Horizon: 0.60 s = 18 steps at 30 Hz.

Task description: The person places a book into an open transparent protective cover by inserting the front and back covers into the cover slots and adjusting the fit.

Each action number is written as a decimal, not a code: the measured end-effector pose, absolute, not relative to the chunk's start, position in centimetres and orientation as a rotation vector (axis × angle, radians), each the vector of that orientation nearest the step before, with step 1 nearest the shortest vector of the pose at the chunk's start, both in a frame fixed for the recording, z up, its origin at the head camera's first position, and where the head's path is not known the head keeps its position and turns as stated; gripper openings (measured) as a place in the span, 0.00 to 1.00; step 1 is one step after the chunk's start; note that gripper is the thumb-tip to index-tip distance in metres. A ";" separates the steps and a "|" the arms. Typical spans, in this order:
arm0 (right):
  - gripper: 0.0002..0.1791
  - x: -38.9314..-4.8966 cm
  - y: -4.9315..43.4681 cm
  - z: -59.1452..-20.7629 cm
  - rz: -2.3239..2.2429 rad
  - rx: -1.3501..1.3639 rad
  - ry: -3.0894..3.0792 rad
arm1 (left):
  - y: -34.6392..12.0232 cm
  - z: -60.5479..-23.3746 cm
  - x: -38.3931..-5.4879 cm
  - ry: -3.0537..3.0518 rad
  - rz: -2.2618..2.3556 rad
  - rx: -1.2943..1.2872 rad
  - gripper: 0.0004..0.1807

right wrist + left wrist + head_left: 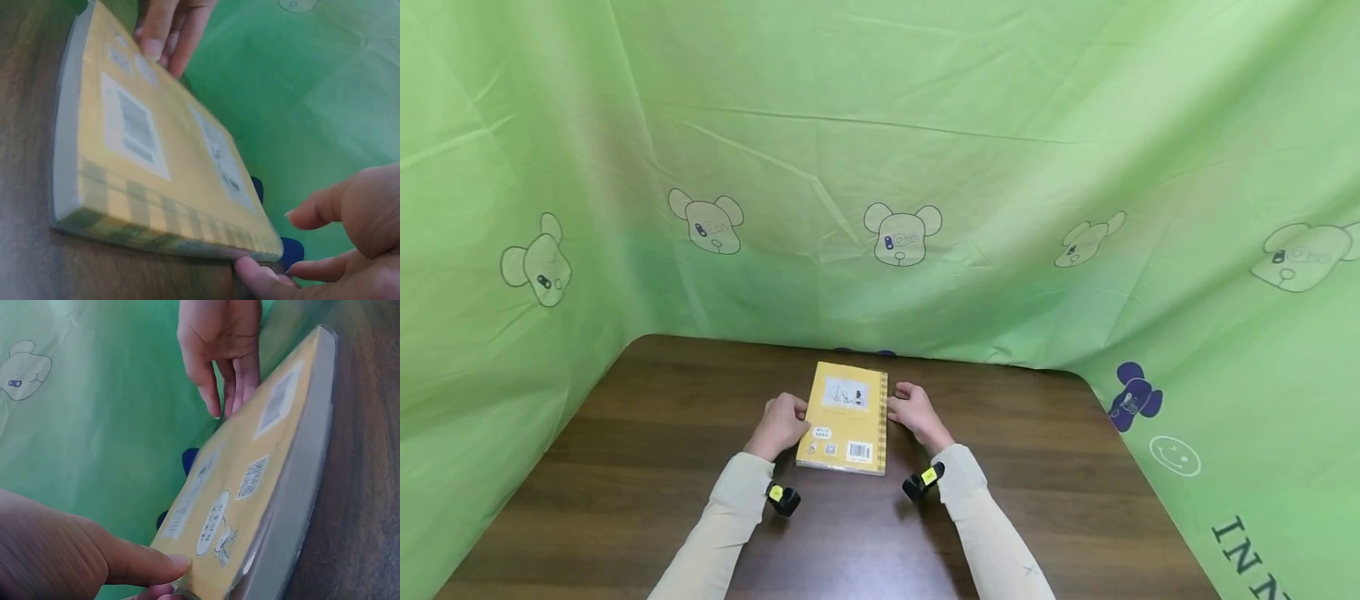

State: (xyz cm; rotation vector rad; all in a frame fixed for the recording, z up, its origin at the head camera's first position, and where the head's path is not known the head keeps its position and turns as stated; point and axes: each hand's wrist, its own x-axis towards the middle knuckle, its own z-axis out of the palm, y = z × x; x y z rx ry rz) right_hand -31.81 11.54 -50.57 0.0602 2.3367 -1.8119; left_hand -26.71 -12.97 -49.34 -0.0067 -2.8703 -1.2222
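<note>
A thick yellow book [846,421] lies on the brown table with its back cover up, showing a barcode, a QR code and a small picture. Plaid checks run along its spine on the right side. My left hand [781,425] pinches the left edge, its thumb [165,567] on the cover and other fingers at the side below. At the spine, my right hand [917,414] touches the book with its lower fingertips [253,272]. The right thumb [315,209] stands off the cover, so the hand is spread beside the book.
The wooden table [1000,467] has rounded far corners. Green cloth [805,167] printed with bear heads hangs behind it and along both sides. A black wrist camera [784,500] sits on the left sleeve, another camera [917,485] on the right.
</note>
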 end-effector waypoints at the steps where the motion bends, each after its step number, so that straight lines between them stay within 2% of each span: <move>1: 0.33 -31.9 11.5 -50.5 -1.805 0.077 2.329 | -13.0 -49.5 -26.7 -2.885 -1.223 -0.001 0.03; 15: 0.25 -32.3 11.4 -50.0 -1.655 0.117 2.392 | -12.0 -49.8 -26.7 -2.901 -1.258 0.013 0.07; 18: 0.24 -32.4 11.5 -49.8 -1.638 0.104 2.391 | -11.6 -49.8 -26.7 -2.900 -1.257 0.013 0.11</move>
